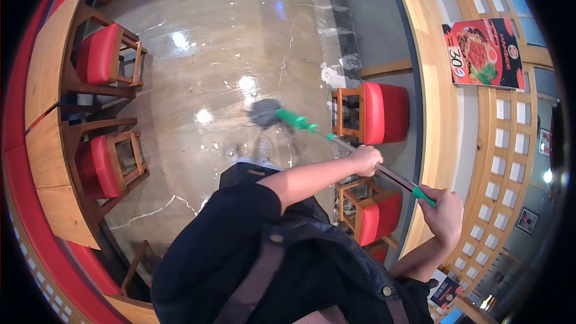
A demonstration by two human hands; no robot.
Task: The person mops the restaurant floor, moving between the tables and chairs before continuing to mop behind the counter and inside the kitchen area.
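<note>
The left hand (367, 159) is wrapped around the metal shaft of the mop (336, 141) about midway along, its grip pressed together on the pole. The right hand (445, 211) holds the green end of the same handle, its grip likewise closed around it, near a red stool (379, 216) by the wooden wall. The shaft slants away from the body to the grey mop head (264, 113), which lies on the glossy, wet-looking floor (228, 36) just beyond the person's shoes (255, 155). Another red stool (384, 113) stands just beside the shaft. Along the floor's left edge, two more red stools are tucked under a wooden counter (45, 66). A food poster (483, 54) hangs on the wall at the right
</note>
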